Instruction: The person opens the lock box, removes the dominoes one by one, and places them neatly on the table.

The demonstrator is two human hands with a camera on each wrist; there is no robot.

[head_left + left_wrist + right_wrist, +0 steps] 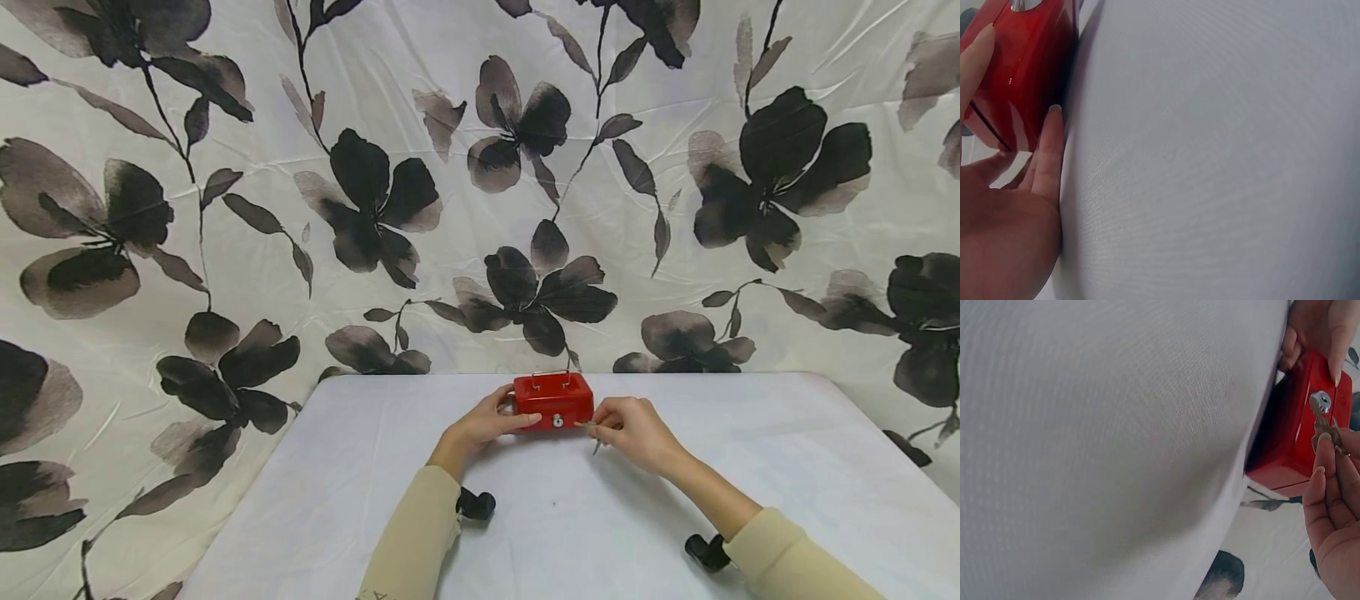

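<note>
A small red cash box (542,406) stands at the far edge of the white table, its wire handle (551,374) on the lid and a round silver lock (1320,401) on the front. My left hand (480,422) grips its left end, thumb along the front, other fingers at the side. Between thumb and fingertips my right hand (637,432) pinches a brass-coloured key (1317,414). In the right wrist view the blade points at the lock; whether the tip touches it I cannot tell. Another key (597,447) seems to hang below the right hand.
White cloth covers the table (540,533). Behind it hangs a pale curtain (450,217) with dark flowers. Black wrist devices, one on the left (476,505) and one on the right (707,552), stick out near the sleeves.
</note>
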